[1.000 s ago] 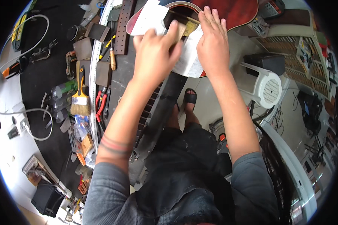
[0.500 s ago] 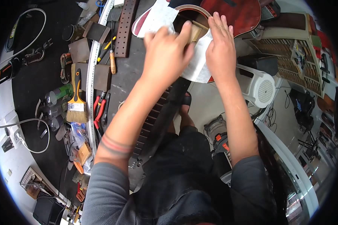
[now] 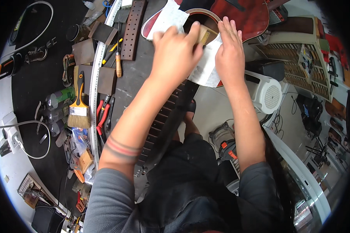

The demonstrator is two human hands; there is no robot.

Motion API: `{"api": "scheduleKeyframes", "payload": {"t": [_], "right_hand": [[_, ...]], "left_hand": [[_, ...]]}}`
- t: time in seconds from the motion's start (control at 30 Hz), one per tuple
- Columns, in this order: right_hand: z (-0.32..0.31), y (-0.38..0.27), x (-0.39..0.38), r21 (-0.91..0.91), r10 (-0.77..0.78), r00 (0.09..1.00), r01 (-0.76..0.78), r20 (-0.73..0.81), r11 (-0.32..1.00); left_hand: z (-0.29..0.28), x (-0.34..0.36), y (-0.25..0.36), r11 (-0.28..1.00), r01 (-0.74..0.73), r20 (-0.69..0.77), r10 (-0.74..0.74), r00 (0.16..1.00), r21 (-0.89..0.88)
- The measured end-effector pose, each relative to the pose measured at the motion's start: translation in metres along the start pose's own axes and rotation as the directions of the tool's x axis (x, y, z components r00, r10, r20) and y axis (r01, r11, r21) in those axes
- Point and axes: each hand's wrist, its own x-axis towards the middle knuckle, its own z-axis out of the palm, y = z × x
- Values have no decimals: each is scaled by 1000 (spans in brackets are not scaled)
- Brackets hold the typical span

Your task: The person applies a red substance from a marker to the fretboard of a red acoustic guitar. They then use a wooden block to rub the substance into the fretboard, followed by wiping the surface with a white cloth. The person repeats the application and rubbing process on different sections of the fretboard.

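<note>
A red guitar (image 3: 245, 24) lies at the top of the head view, and its fretted neck (image 3: 159, 123) runs toward me under my left forearm. White sheets (image 3: 168, 19) cover parts of its top around the round sound hole (image 3: 194, 17). Pale wood shows inside that hole. My left hand (image 3: 175, 54) is over the near left edge of the hole, fingers curled and index finger pointing forward; whatever they grip is hidden beneath them. With fingers stretched out and close together, my right hand (image 3: 230, 54) rests along the guitar's right side by the hole.
On the dark bench to the left are a paintbrush (image 3: 79, 106), red-handled pliers (image 3: 103, 114), a wooden-handled tool (image 3: 118, 64), a drilled wooden block (image 3: 133, 31) and a long metal ruler (image 3: 94, 89). A white stool (image 3: 269, 95) and a vacuum cleaner (image 3: 223, 141) stand on the floor at right.
The whole view has shifted slightly. Both hands keep nearly the same places on the guitar, the left still curled and the right still flat.
</note>
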Motion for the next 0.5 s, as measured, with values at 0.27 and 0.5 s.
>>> {"api": "scheduleKeyframes", "payload": {"t": [0.27, 0.5], "right_hand": [[-5, 2, -1, -23, 16, 1000, -16, -2, 1000], [0, -3, 1, -18, 0, 1000, 0, 15, 1000]], "left_hand": [[-55, -102, -3, 999, 48, 166, -43, 985, -23], [1, 1, -11, 999, -29, -66, 30, 997, 13]]}}
